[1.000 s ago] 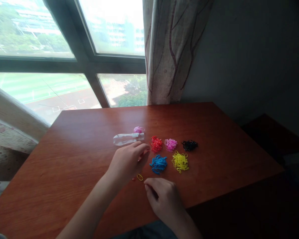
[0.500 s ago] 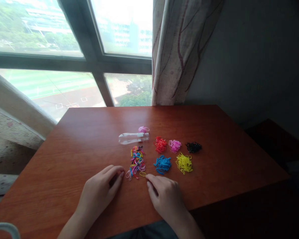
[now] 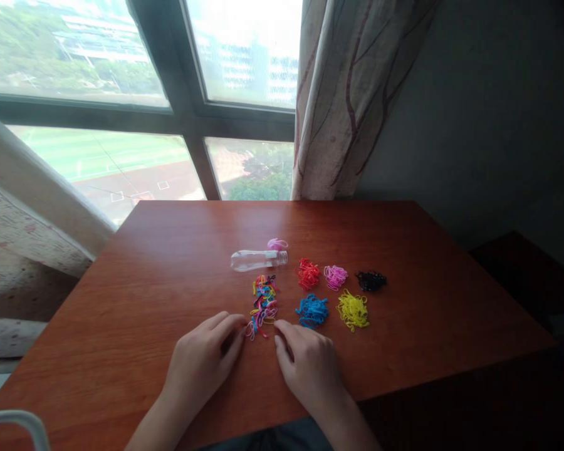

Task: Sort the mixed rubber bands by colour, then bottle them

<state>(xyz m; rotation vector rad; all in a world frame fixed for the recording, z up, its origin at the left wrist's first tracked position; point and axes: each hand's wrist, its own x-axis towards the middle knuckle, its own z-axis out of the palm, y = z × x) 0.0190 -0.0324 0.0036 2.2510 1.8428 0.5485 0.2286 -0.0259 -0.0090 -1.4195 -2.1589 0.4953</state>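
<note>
Flanking mixed bands (image 3: pixel 265 305), left hand (image 3: pixel 205 352) and right hand (image 3: pixel 314 363) curled, any pinch unclear.
Sideways nudges could spill them into the blue pile (image 3: pixel 313 311).

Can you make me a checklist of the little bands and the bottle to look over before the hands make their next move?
1. Mixed pile between the hands: ok, it lies between the left hand and the right hand.
2. Mixed pile all one colour: not ok, several colours lie together.
3. Red pile, pink pile, black pile, blue pile and yellow pile apart from the mixed pile: ok, all lie to its right.
4. Clear bottle upright: not ok, it lies on its side.
5. Band pinched in either hand: cannot tell, the fingertips are too small to see clearly.
</note>
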